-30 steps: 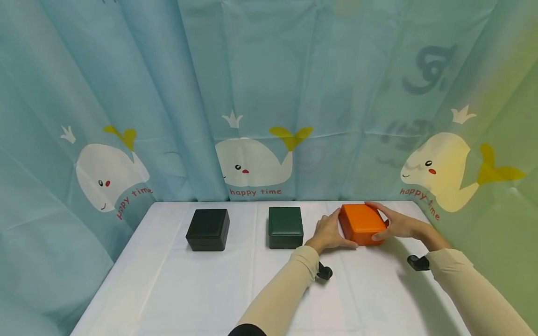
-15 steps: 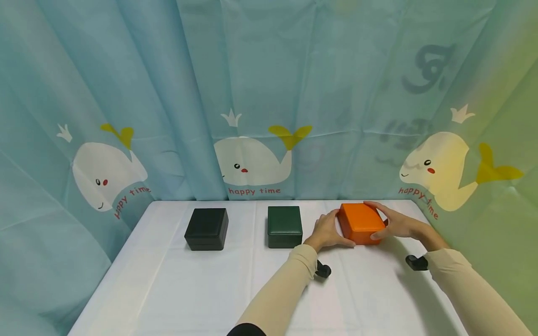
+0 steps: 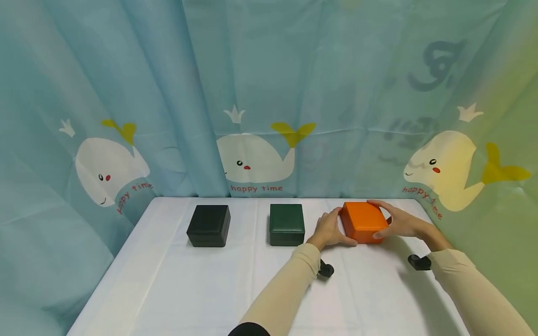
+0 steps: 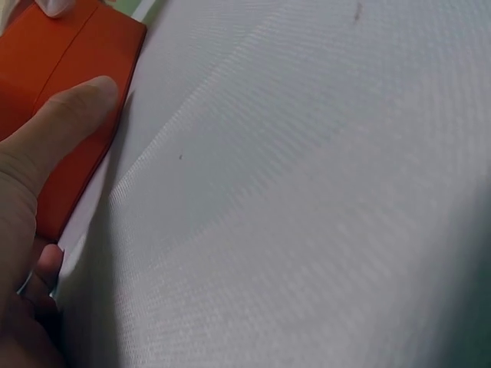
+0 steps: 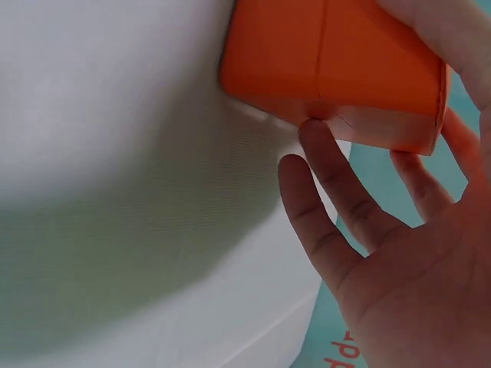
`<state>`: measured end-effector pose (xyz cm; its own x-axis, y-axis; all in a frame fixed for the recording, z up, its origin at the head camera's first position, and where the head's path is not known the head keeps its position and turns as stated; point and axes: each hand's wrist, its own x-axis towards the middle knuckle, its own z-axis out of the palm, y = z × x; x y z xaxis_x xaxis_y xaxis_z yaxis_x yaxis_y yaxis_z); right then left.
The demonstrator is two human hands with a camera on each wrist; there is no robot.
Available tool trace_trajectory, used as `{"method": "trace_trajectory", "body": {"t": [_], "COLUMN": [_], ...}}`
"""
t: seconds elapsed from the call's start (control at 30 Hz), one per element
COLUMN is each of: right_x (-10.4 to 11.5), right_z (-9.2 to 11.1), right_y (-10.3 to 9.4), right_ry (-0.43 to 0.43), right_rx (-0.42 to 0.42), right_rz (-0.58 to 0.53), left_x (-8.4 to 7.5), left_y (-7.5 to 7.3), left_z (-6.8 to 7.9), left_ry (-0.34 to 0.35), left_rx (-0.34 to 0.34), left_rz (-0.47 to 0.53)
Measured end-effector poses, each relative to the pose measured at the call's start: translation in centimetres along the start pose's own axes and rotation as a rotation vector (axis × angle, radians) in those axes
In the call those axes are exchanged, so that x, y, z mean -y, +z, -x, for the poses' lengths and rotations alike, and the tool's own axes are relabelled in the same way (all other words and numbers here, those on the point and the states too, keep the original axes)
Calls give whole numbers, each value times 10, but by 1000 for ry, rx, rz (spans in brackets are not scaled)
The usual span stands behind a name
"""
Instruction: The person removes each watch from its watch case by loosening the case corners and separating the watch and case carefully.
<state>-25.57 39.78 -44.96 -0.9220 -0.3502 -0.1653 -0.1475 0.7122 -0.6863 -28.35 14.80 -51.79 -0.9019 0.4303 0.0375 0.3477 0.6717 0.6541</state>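
Both hands are on the orange box (image 3: pixel 363 223), which is up by the far edge of the counter (image 3: pixel 201 289), toward the far right corner. The left hand (image 3: pixel 329 228) has its grip spread pretty wide, thumb low on the front face and fingers up against the left side, so it's basically hugging that front corner of the box. From the left wrist you can see the thumb laid along the orange leather-look surface. The right hand (image 3: pixel 399 223) comes in from the right edge of the counter, also with a wide grip: thumb on the front right, fingers reaching round the right side and back. In the right wrist view one fingertip touches the box and the one next to it looks just off it. Can't tell whether the box sits flat or is slightly lifted.

Going along the far edge, the dark green box (image 3: pixel 287 225) is just left of the left hand, near the middle, and the black box (image 3: pixel 208 226) is well apart from it, closer to the far left corner. Behind that edge hangs a blue-green curtain (image 3: pixel 336 70) with white whales and "happy time" in red. Both arms are in beige sleeves (image 3: pixel 281 294).
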Motion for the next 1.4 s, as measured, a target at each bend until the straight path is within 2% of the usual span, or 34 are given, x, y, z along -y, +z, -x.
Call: {"method": "trace_trajectory", "body": {"t": [0.27, 0.5, 0.73, 0.97, 1.23, 1.4], "right_x": [-5, -2, -6, -8, -8, -5], "right_z": [1, 0, 1, -1, -6, -6], "right_y": [-6, -11, -15, -16, -15, -16], "right_ry": [-41, -11, 21, -6, 19, 44], "right_rx": [-18, 5, 46, 15, 15, 24], "right_rz": [28, 6, -86, -170, -293, -368], "left_x": [-4, -4, -4, -2, 3, 5], "left_y": [1, 0, 0, -3, -4, -3], "left_z": [-3, -5, -3, -1, -3, -3], "left_ry": [1, 2, -1, -3, 43, 38], "left_rx": [9, 17, 26, 30, 24, 23], "left_rz": [-19, -32, -33, -22, -34, -20]}}
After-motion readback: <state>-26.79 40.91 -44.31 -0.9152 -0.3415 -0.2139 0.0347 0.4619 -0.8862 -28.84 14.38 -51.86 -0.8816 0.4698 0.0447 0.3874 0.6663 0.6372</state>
